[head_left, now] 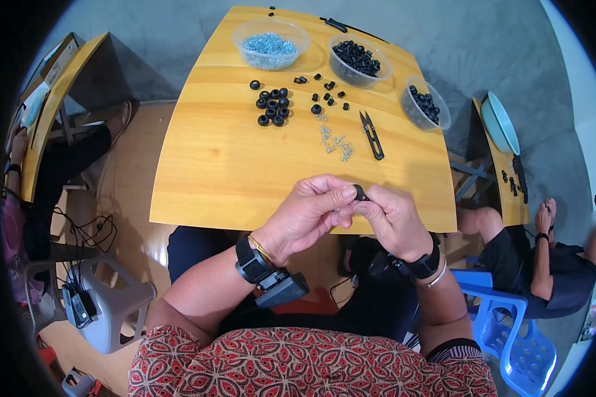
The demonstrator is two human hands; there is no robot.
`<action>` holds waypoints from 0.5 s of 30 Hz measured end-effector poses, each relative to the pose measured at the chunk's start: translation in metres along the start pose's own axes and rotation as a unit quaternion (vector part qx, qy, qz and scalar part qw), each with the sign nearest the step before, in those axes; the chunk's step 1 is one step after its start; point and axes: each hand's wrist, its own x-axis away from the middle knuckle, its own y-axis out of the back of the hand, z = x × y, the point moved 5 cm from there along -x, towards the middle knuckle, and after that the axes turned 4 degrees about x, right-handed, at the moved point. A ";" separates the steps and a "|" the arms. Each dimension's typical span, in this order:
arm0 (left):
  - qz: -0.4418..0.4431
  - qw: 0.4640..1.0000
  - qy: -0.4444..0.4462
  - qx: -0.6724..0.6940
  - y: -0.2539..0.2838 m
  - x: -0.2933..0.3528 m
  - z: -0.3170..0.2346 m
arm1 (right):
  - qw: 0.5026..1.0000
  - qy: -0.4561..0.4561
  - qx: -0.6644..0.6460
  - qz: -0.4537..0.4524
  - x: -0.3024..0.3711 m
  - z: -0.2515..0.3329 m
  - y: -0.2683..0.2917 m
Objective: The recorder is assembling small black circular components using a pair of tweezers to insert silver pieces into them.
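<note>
Above the near edge of the table, my left hand (314, 210) and my right hand (396, 217) meet, fingertips together. Pinched between them is a small round black bead (359, 192), partly covered by my thumbs and fingers. Any thread in my fingers is too fine to make out. Beyond my hands lie a little pile of clear tiny beads (336, 143) and a pair of black thread snips (371, 135). A cluster of large round black beads (272, 106) sits farther left, and several small black beads (330, 86) are scattered to its right.
Along the far side stand a clear bowl of light-blue beads (270, 63), a bowl of black beads (359, 78) and a smaller bowl (444, 120). A black-handled tool (336, 25) lies at the back edge. People sit at tables on both sides; a blue plastic chair (503, 324) stands right.
</note>
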 end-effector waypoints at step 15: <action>-0.008 0.998 0.022 -0.054 0.004 0.000 -0.002 | 0.972 0.108 0.175 0.116 -0.011 0.009 0.005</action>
